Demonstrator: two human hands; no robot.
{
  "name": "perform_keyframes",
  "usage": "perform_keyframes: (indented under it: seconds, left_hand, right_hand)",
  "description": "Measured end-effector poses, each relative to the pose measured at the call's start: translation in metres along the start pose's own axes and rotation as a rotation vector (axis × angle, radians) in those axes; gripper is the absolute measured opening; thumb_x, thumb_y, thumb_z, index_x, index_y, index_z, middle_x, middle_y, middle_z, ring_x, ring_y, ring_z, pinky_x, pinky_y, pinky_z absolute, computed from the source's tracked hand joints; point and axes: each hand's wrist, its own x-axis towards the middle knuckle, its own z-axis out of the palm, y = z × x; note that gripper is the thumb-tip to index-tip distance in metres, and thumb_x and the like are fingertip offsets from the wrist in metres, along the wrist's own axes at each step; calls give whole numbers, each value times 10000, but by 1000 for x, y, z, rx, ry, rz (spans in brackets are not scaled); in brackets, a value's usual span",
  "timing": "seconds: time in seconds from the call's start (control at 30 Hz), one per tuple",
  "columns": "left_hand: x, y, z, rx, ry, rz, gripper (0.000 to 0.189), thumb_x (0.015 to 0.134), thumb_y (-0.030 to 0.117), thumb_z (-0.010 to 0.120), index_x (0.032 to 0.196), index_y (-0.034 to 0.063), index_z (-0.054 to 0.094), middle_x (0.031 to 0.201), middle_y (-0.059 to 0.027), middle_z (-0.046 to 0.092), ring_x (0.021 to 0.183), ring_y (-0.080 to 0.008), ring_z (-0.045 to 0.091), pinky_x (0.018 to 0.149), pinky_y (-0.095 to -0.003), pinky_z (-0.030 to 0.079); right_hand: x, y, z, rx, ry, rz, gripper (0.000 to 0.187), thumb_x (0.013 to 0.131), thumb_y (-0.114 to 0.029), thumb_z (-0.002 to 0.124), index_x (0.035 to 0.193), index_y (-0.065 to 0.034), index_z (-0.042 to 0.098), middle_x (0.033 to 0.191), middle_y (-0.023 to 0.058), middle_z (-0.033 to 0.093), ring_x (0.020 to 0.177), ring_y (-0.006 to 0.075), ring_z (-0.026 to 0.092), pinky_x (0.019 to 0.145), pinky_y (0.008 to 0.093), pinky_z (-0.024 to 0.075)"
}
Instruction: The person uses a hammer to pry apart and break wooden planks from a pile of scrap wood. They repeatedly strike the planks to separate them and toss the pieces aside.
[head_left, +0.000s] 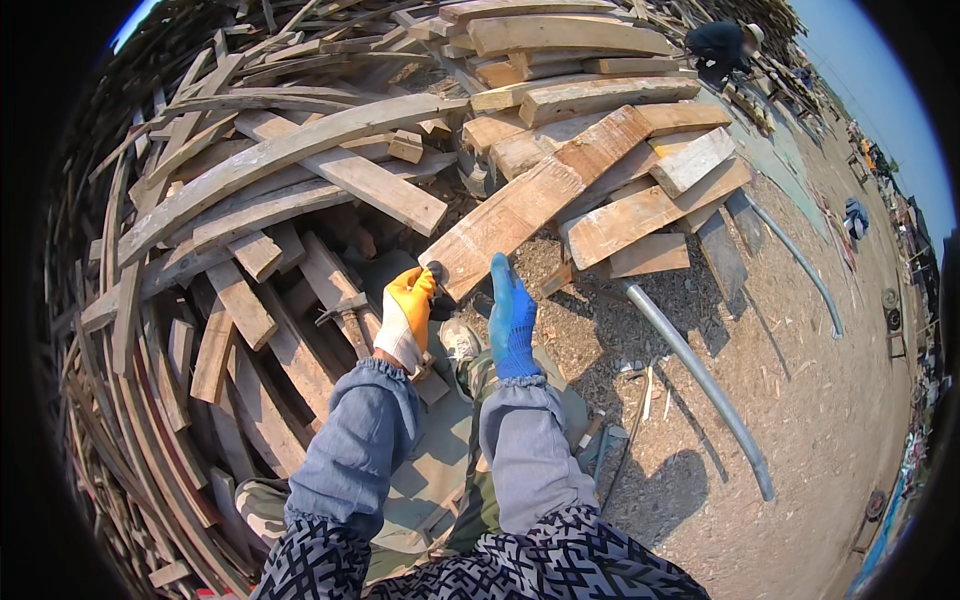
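My left hand (409, 307), in an orange and white work glove, is closed at the near left corner of a wooden board (517, 202); a small dark round thing shows at its fingers, too unclear to name. The board slants up to the right over other timber. My right hand (512, 319), in a blue coated glove, is upright beside the board's near right corner, fingers extended and close together; whether it touches the wood I cannot tell. A hammer (346, 306) lies on planks left of my left hand.
Piled planks (247, 180) fill the left and the far side. Metal pipes (705, 382) (799, 259) lie on the ground at the right, among wood chips. A shoe (459, 341) shows below the board. Another person (720, 49) bends over timber at the far right.
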Motion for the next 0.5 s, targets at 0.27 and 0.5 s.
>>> perform_keyframes:
  seconds: [0.27,0.5]
  left_hand:
    - [97,44,37,-156,-57,-71,337,1063,320,648,1265,63,732,871,-2,627,665,-121,546,573,-288,434]
    - [120,45,54,-177,-59,-64,331,1052,334,661,1249,74,718,893,-12,630,675,-134,559,579,-300,436]
  right_hand:
    - [-17,6,-23,-26,8,207,712,1040,-578,585,1375,50,579,1131,221,726,919,268,749,796,339,578]
    - [-18,7,7,-189,-90,274,573,1050,-560,574,1129,-1,667,1013,141,767,817,177,738,727,311,571]
